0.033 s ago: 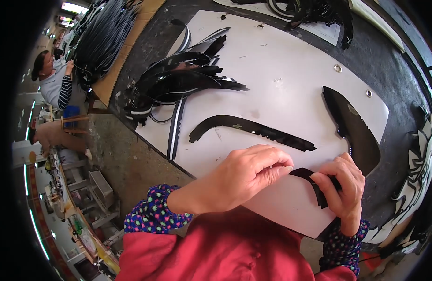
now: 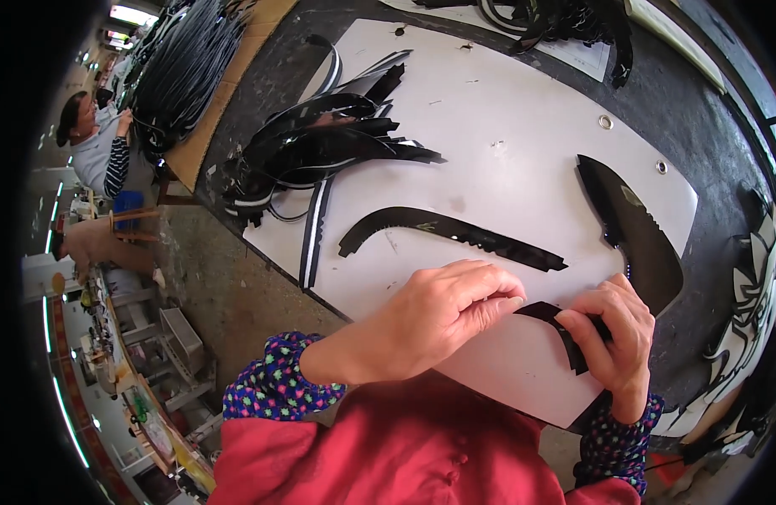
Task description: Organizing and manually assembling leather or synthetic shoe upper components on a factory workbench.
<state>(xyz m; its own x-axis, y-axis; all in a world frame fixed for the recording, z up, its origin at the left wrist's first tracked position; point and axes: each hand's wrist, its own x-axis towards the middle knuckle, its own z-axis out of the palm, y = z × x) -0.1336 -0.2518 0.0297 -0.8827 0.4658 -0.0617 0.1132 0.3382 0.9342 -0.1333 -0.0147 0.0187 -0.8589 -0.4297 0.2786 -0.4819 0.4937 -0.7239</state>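
A short curved black strip (image 2: pixel 576 352) of sheet material is held low over the near part of the white board (image 2: pixel 523 370). My right hand (image 2: pixel 611 332) is closed on it, thumb in front and fingers curled behind, hiding part of it. At the strip's left end my left hand (image 2: pixel 430 316) makes a pinch of thumb and forefinger; what lies between those fingertips is hidden. Just beyond my hands lies a longer curved black strip (image 2: pixel 438 225) with a notched edge. A broad curved black piece (image 2: pixel 639 231) rests to the right, close to my right hand.
A heap of glossy black strips (image 2: pixel 321 147) with white edging lies at the board's left. More black pieces (image 2: pixel 573 38) are at the far edge, and white and black cut pieces (image 2: pixel 750 311) at the right. A co-worker (image 2: pixel 98 139) is by a cardboard box (image 2: pixel 211 105) of dark strands.
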